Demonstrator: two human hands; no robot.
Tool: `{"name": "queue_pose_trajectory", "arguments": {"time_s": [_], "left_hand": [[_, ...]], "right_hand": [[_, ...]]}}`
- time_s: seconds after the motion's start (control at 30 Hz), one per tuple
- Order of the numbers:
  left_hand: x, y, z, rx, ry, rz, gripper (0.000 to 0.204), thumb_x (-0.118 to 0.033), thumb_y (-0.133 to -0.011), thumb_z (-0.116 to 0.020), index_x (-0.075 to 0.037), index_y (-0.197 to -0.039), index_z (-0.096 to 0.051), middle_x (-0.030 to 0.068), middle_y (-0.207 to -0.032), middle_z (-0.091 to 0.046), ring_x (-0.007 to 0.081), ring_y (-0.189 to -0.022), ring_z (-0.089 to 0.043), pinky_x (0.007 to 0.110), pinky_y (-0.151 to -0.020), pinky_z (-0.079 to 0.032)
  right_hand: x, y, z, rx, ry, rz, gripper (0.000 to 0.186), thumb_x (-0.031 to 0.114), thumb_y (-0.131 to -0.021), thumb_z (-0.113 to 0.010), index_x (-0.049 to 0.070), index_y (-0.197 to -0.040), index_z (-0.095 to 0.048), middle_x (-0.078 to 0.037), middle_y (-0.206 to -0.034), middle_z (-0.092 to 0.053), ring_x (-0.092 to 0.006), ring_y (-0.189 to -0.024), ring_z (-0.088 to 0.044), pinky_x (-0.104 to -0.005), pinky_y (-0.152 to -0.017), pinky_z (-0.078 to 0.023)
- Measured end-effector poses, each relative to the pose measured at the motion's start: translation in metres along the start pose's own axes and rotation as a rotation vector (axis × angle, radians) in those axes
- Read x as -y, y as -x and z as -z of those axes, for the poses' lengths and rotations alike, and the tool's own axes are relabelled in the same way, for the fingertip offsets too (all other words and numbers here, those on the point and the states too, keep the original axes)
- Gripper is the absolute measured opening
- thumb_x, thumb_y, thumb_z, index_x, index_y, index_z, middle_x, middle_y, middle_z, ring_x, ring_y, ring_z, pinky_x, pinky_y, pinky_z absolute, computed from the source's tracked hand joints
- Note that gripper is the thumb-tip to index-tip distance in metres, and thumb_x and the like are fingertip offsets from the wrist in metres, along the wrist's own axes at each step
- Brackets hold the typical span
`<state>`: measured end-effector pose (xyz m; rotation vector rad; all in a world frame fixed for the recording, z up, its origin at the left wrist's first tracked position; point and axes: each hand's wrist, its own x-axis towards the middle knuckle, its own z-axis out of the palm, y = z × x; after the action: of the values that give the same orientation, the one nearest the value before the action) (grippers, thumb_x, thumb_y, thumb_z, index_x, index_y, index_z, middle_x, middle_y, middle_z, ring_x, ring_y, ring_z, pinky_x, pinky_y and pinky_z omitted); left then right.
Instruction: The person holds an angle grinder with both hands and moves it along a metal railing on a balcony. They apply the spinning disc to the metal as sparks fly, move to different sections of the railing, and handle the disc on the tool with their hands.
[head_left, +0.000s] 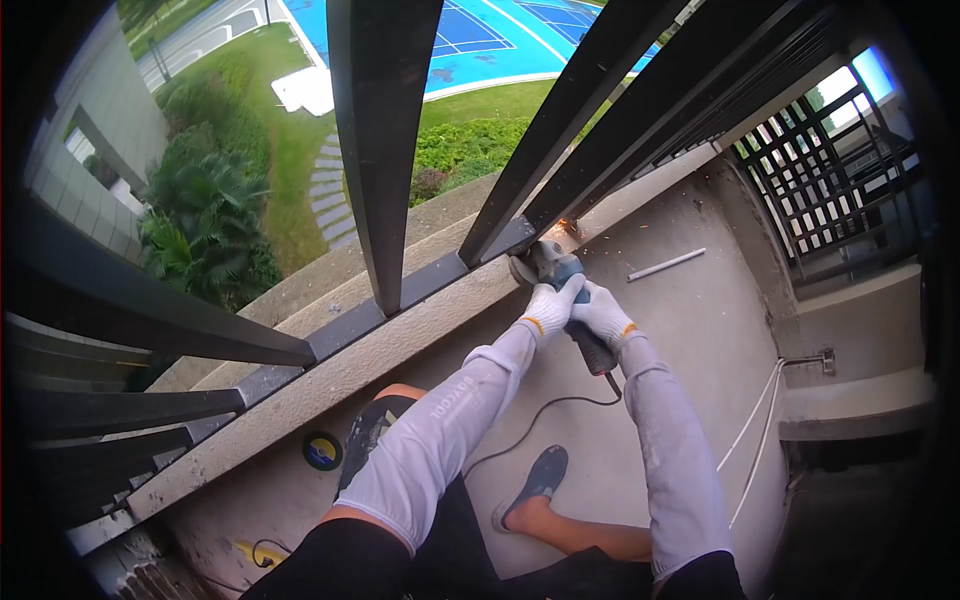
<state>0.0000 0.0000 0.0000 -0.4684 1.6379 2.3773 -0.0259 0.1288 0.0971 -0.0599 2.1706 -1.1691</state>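
Both my hands, in white knit gloves, are closed round a blue and dark angle grinder [592,348]. My left hand [551,306] grips it near the head, and my right hand [604,312] wraps the body just behind. The grinder's disc end is against the dark metal bottom rail [515,236] of a railing, at the foot of a slanting bar. Orange sparks [568,227] fly off there to the right. From the tool's rear a dark power cord [530,422] runs down across the floor. The exact contact point is partly hidden by the guard.
Tall dark railing bars [378,150] stand along a rough pale ledge [330,385] on my left, with a drop to greenery beyond. A white rod [667,264] lies on the floor. White ropes [757,430] hang from a wall bracket at right. A round dark and yellow disc [322,451] lies near my knee.
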Motion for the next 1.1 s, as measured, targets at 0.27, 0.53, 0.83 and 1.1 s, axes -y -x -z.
{"name": "queue_pose_trajectory", "arguments": {"time_s": [0.27,0.53,0.83,1.1], "left_hand": [[-0.006,0.043,-0.011,0.003,-0.114,0.043,0.106,-0.069,-0.094,-0.072,0.021,-0.145,-0.047,0.0316,-0.133,-0.071,0.0366,-0.119,-0.075,0.041,-0.100,-0.061],[-0.050,0.130,-0.053,0.234,-0.370,-0.130,0.088,-0.071,-0.103,-0.059,0.001,-0.153,-0.044,0.0338,-0.135,-0.069,0.0485,-0.128,-0.069,0.052,-0.113,-0.051],[-0.031,0.140,-0.055,0.324,-0.118,-0.273,0.074,-0.068,-0.112,-0.050,-0.001,-0.144,-0.053,0.0219,-0.121,-0.071,0.0304,-0.104,-0.072,0.043,-0.094,-0.057],[-0.048,0.182,-0.076,0.363,0.138,-0.062,0.074,-0.055,-0.102,-0.075,-0.001,-0.149,-0.055,0.0167,-0.138,-0.069,0.0243,-0.125,-0.067,0.039,-0.108,-0.054]], "right_hand": [[-0.027,0.036,-0.007,-0.128,0.014,0.089,0.055,0.019,-0.085,-0.086,-0.002,-0.132,-0.064,-0.014,-0.109,-0.076,-0.0218,-0.088,-0.075,-0.0365,-0.079,-0.065],[-0.037,0.119,0.010,-0.397,-0.123,0.186,0.033,0.014,-0.094,-0.081,-0.002,-0.122,-0.072,-0.008,-0.108,-0.078,-0.0165,-0.093,-0.071,-0.0361,-0.082,-0.060],[-0.035,0.146,-0.012,-0.691,0.042,0.247,0.046,0.035,-0.090,-0.089,-0.003,-0.112,-0.075,-0.019,-0.098,-0.082,-0.0281,-0.088,-0.081,-0.0412,-0.078,-0.062],[-0.011,0.192,-0.016,-0.711,0.344,0.138,0.047,0.032,-0.089,-0.083,-0.001,-0.121,-0.071,-0.027,-0.109,-0.080,-0.0450,-0.105,-0.078,-0.0476,-0.089,-0.062]]}}
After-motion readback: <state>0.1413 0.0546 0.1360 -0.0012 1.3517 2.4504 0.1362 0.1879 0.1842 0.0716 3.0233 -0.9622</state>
